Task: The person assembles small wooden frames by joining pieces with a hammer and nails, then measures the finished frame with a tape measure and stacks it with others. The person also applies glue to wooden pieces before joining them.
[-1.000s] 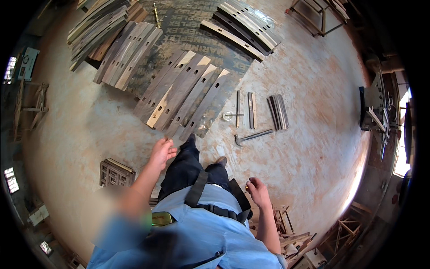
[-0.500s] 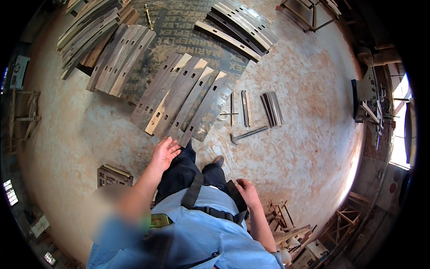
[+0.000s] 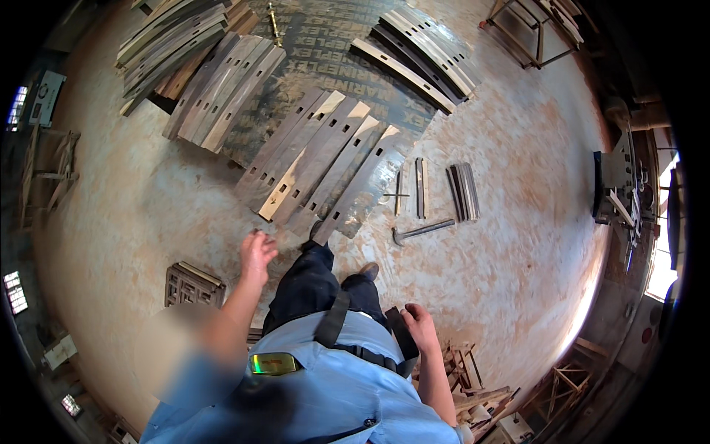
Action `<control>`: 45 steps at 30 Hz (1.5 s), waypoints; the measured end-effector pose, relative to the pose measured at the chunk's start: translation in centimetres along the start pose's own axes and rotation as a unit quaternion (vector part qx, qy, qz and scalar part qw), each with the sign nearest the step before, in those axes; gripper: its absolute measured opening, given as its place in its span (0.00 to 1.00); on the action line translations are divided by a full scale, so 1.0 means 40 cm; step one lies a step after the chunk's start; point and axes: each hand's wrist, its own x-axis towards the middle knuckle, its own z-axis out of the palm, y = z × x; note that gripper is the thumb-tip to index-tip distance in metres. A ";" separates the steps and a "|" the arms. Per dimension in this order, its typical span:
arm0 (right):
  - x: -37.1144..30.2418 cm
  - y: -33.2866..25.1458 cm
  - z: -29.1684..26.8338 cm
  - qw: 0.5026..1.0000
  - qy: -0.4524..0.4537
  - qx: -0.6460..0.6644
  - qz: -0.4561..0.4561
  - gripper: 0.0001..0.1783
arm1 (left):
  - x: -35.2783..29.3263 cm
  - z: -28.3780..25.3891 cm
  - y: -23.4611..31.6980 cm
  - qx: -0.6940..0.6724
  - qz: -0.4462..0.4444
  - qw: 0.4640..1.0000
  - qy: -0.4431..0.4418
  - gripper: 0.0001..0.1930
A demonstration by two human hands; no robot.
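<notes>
Left hand (image 3: 258,257) near slotted planks (image 3: 316,164), right hand (image 3: 421,328) beside strap (image 3: 401,334)

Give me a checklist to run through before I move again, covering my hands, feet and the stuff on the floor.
1. Left hand free: ok, nothing visible in it.
2. Right hand free: cannot tell; curled fingers, beside the black strap.
3. Claw hammer off the slotted planks: ok, on the floor.
4. Right shoe clear of planks: ok.
5. Narrow strips all bundled: not ok, some lie apart.
</notes>
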 end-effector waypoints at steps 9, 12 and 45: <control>0.017 0.003 0.014 1.000 -0.012 -0.020 0.004 0.23 | 0.223 -0.028 0.229 0.394 0.277 0.869 0.114 0.31; 0.025 0.000 0.012 0.998 0.004 -0.055 -0.026 0.23 | 0.275 -0.008 0.288 0.362 0.169 0.917 -0.006 0.31; 0.171 -0.868 0.193 0.844 -0.255 0.431 -0.192 0.21 | -0.182 0.236 0.277 0.102 0.119 0.914 -0.375 0.16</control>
